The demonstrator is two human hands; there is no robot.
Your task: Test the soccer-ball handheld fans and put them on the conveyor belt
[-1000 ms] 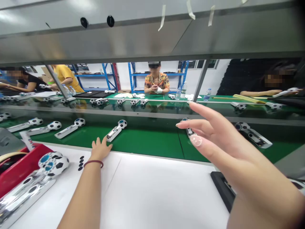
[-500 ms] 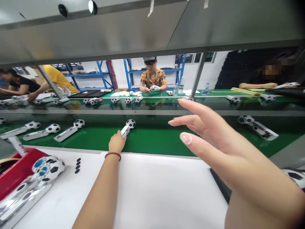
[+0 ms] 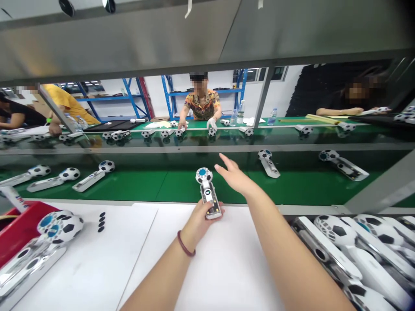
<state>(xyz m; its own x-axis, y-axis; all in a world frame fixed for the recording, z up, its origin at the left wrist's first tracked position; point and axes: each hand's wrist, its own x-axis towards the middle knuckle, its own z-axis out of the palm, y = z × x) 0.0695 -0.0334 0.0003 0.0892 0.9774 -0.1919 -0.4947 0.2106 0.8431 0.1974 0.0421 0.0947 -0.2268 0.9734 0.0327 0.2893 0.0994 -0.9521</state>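
Observation:
A white device with a soccer-ball head (image 3: 208,190) is in my left hand (image 3: 200,221), its ball end pointing away from me and its opened body with inner parts facing up. My fingers wrap round the lower end, over the near edge of the green belt (image 3: 142,183). To the right of the device, my right hand (image 3: 234,176) hovers over the belt with its fingers apart and nothing in them. Another such device (image 3: 269,164) lies on the belt beyond my right hand, and one more (image 3: 343,165) lies farther right.
Three ball-headed devices (image 3: 94,176) lie on the belt at left. A red bin (image 3: 19,229), stacked devices (image 3: 52,242) and black ovals (image 3: 101,222) are at near left. More devices (image 3: 372,259) fill the near right. Across the belt, a person (image 3: 202,103) handles devices.
My left hand has lifted the device from the belt and brought it nearer and rightward. My right hand has moved forward and left over the belt. Another device now shows beyond it.

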